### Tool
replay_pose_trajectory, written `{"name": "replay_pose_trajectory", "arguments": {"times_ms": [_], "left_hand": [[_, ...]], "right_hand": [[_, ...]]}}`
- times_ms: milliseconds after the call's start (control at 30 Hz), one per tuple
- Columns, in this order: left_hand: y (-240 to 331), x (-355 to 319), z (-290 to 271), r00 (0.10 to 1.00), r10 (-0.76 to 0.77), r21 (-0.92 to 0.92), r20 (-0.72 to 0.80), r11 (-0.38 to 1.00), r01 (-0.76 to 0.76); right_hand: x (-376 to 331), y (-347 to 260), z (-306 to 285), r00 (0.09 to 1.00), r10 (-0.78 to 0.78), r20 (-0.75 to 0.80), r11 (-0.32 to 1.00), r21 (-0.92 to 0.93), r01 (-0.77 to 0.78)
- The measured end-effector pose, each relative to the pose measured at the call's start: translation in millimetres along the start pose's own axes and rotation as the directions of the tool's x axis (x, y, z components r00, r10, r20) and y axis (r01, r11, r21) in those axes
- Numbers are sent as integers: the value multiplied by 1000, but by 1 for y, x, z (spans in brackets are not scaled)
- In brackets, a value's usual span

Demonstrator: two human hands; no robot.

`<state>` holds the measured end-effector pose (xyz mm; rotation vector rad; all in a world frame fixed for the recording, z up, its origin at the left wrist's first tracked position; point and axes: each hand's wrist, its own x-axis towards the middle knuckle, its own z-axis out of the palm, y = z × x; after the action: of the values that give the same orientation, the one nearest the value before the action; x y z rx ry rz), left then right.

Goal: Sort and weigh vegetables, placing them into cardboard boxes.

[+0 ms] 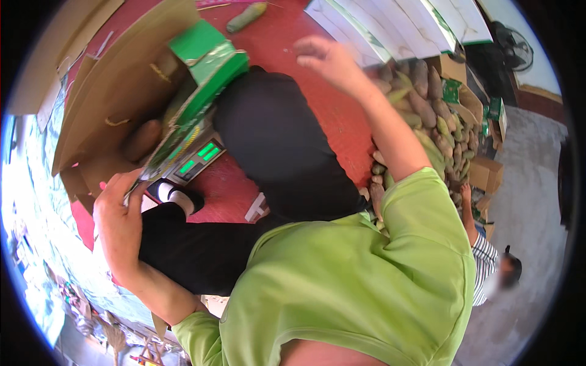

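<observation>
My left hand (pixel 120 213) pinches the near edge of an open cardboard box (pixel 207 79), brown inside with green printed outer panels. Inside it lie long root vegetables (pixel 145 139), partly hidden in shadow. The box stands at a scale (pixel 201 160) whose green display is lit. Ahead of me my right hand (pixel 323 58) hangs in the air over the red floor, its fingers apart, slightly blurred, holding nothing. To the right is a heap of greenish and pinkish-brown long root vegetables (pixel 421 113).
One green root vegetable (pixel 246 17) lies alone on the red floor (pixel 317 104). White panels with green edges (pixel 397 27) stand at the far right, near a black fan (pixel 513 46). Another person in a striped top (pixel 484 262) is by the heap's right side, beside small cartons (pixel 486 175).
</observation>
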<state>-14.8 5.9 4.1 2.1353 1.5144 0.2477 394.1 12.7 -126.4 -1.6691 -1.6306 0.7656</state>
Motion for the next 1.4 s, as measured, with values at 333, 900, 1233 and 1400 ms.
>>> {"name": "replay_pose_trajectory", "arguments": {"times_ms": [333, 900, 1233, 1400], "left_hand": [[-6, 4, 7, 998, -45, 1, 43, 999, 45], [-12, 6, 14, 993, -107, -3, 39, 994, 108], [-16, 7, 14, 993, -114, 4, 30, 993, 114], [-15, 7, 16, 993, -117, -7, 12, 993, 117]], "right_hand": [[-259, 199, 81, 559, 743, 368, 642, -627, -441], [-414, 189, 75, 191, 858, 477, 468, -879, 96], [-413, 191, 80, 209, 908, 363, 386, -919, -76], [-419, 198, 77, 192, 924, 330, 368, -906, -210]]}}
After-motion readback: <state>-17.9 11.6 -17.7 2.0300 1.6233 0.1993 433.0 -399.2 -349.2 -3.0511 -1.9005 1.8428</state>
